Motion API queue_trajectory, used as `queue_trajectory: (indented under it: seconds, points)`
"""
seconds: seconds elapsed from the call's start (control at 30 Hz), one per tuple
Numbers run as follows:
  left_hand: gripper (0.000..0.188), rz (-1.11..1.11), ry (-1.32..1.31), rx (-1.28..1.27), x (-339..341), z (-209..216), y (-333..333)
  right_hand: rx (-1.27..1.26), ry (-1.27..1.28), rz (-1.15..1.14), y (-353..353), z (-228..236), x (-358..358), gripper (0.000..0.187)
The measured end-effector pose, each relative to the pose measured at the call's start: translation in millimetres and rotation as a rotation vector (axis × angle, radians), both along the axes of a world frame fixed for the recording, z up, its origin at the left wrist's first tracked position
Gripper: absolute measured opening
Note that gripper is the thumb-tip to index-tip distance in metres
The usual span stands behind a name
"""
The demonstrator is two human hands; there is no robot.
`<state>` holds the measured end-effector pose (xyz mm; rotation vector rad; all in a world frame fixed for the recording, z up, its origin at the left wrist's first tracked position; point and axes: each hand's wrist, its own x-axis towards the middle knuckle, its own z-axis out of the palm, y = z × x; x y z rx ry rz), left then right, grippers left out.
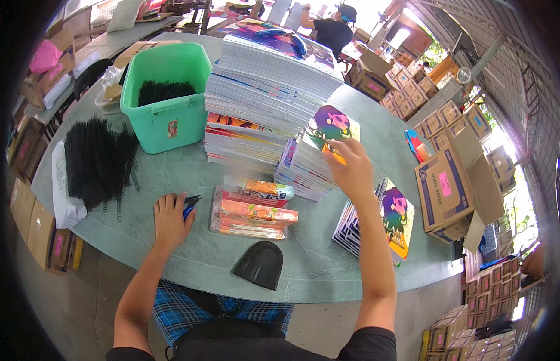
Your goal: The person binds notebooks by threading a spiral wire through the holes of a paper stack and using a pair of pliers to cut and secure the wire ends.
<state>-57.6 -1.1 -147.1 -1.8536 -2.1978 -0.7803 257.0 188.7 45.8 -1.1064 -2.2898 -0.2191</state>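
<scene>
My left hand [170,221] rests on the table with its fingers closed around small blue-handled pliers [190,206], the dark jaws pointing away from me. At the near right corner of a colourful-covered notebook [333,123], my right hand [352,167] has its fingers bent over the edge. That notebook lies on top of a short stack [310,162] beside the tall pile of notebooks [250,84]. Closer to me on the right is another small stack of notebooks [397,219] with similar covers. Between my hands lie plastic-wrapped orange-and-pink packs [256,212].
A green bin [166,126] holds black spiral coils; more black coils [99,159] lie left of it on a white sheet. A black curved scoop-like piece [260,265] is near the front edge. An open carton [451,189] stands right. Another person [334,30] is beyond the table.
</scene>
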Motion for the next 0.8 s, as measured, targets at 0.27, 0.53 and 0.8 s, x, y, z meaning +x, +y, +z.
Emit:
queue_trajectory:
  seconds: [0.27, 0.53, 0.8]
  points:
    - [0.043, -0.017, -0.039, 0.016, 0.9, 4.9, -3.7, 0.05, -0.172, 0.024, 25.1, -33.8, -35.4, 0.041]
    - [0.043, -0.027, -0.058, 0.017, 3.4, 9.9, -0.5, -0.042, 0.026, 0.032, -8.6, -20.9, 6.8, 0.032]
    - [0.067, -0.361, -0.519, 0.36, 60.1, 104.9, 7.5, -0.17, 0.854, 0.275, -128.7, 56.7, 59.7, 0.044]
